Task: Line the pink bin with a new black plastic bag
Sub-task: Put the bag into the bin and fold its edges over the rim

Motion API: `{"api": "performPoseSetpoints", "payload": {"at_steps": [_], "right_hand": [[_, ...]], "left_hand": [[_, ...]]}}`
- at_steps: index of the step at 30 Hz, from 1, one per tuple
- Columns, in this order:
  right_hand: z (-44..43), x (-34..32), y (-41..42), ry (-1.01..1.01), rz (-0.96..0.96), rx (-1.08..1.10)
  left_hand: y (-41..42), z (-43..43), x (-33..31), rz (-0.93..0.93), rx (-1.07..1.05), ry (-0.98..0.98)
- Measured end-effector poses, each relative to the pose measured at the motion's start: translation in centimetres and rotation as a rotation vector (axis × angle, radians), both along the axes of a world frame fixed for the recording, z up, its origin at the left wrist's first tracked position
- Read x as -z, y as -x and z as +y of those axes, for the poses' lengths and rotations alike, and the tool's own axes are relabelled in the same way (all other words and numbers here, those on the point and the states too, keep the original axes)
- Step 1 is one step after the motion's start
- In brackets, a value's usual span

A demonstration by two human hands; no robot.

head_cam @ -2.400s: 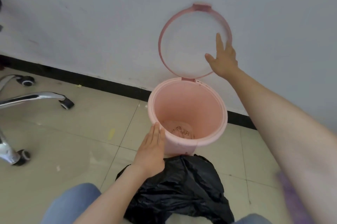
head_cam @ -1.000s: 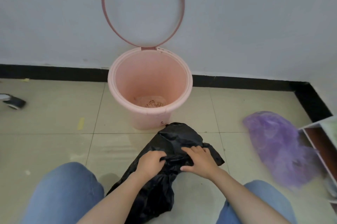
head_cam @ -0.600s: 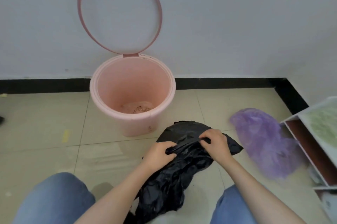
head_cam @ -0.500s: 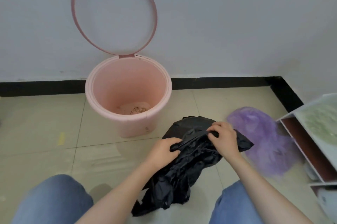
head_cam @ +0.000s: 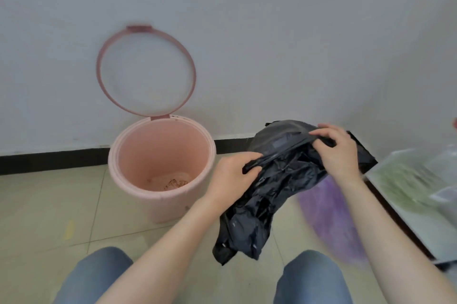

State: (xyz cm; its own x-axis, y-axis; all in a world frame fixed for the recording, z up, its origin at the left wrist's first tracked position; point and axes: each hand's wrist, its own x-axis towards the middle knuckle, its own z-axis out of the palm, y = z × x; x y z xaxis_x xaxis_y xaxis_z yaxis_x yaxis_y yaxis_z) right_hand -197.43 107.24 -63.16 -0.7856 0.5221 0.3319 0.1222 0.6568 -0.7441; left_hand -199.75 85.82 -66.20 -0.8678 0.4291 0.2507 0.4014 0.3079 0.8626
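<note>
Lifted up off the floor now: black bag [head_cam: 279, 180], higher than half a second ago, and farther to the right of the pink bin [head_cam: 162, 170]. Held in the air by both hands. Left hand [head_cam: 232, 177] pinched shut on the near left edge of the bag. Right hand [head_cam: 338, 152] clamped on the far top edge, fingers curled over the plastic. Crumpled, with the loose end hanging down between the two knees in blue jeans [head_cam: 94, 276].

Sitting on the floor [head_cam: 44, 204], at the left, close to the wall [head_cam: 272, 31]: pink bin, open, with no bag inside. Flipped up and leaning back against the wall: pink ring lid [head_cam: 146, 71]. Down at the bottom of the bin, a few brown bits.

Pale shiny tiles with thin lines between them. Plain grey-white wall, with a black strip [head_cam: 49, 160] along its foot. Blurry purple bag [head_cam: 331, 217] on the floor at the right, under the right arm. Blurry white shelf [head_cam: 408, 199] at the far right edge.
</note>
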Motion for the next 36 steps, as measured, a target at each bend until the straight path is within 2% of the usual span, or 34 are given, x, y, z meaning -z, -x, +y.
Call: {"api": "performPoseSetpoints", "payload": {"at_steps": [6,9,11,13,17,20,25,27,31,34,36], "right_hand": [[-2.7,-7.2,2.9,0.259,0.288,-0.166],[-4.8,-8.4,5.3,0.386,0.319,-0.279],[-6.5,-8.1,6.8,0.422,0.282,-0.336],[-8.5,-6.5,8.3,0.374,0.204,-0.375],[-12.2,-1.0,10.3,0.089,-0.144,-0.443],[-14.0,2.7,10.1,0.114,-0.276,-0.537],[-13.7,5.9,9.5,0.137,-0.391,-0.579],[-13.0,6.5,9.7,0.103,-0.387,-0.579],[-12.9,7.7,11.3,0.147,-0.385,-0.537],[-14.6,8.9,13.3,0.135,-0.398,-0.449],[-16.3,10.6,13.9,-0.110,-0.500,-0.614]], "left_hand": [[0.8,-3.0,-9.6,0.340,-0.126,-0.060],[0.3,-5.0,-12.4,0.506,-0.193,-0.020],[0.3,-6.3,-12.8,0.529,-0.238,0.055],[0.5,-7.3,-12.0,0.470,-0.272,0.167],[1.8,-8.2,-6.9,0.227,-0.335,0.392],[2.5,-8.2,-1.9,0.051,-0.351,0.537],[2.6,-8.3,3.5,-0.166,-0.141,0.795],[2.9,-8.5,4.1,-0.146,-0.174,0.808],[4.8,-9.9,4.3,-0.023,-0.502,0.719],[6.9,-12.4,5.0,-0.243,-0.607,0.704],[7.5,-13.7,6.0,-0.400,-0.571,0.641]]}}
